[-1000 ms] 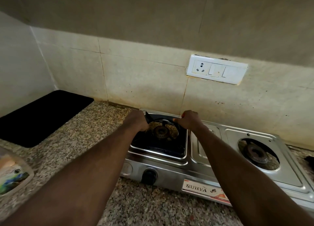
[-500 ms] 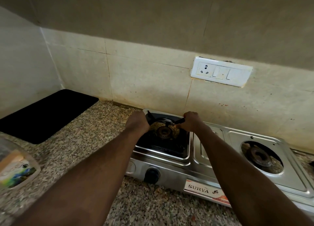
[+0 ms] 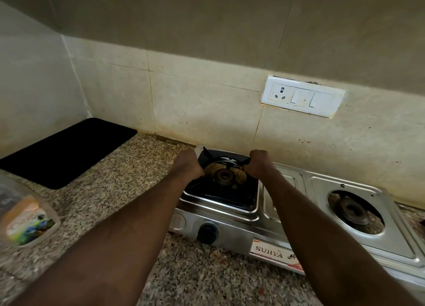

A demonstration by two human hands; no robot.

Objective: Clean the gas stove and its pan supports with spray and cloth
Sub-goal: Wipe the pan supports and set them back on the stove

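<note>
— Where's the black metal pan support (image 3: 241,161)?
— Over the rusty left burner (image 3: 224,175) of the stainless-steel two-burner gas stove (image 3: 285,190), on the speckled granite counter (image 3: 128,167).
— And the hands?
— The left hand (image 3: 187,165) is curled round its left side and the right hand (image 3: 258,163) round its right, both fists gripping it.
— Around it?
— A bare right burner (image 3: 351,210), a flat black mat (image 3: 64,151) to the left, and a white switch plate (image 3: 302,96) on the wall.
</note>
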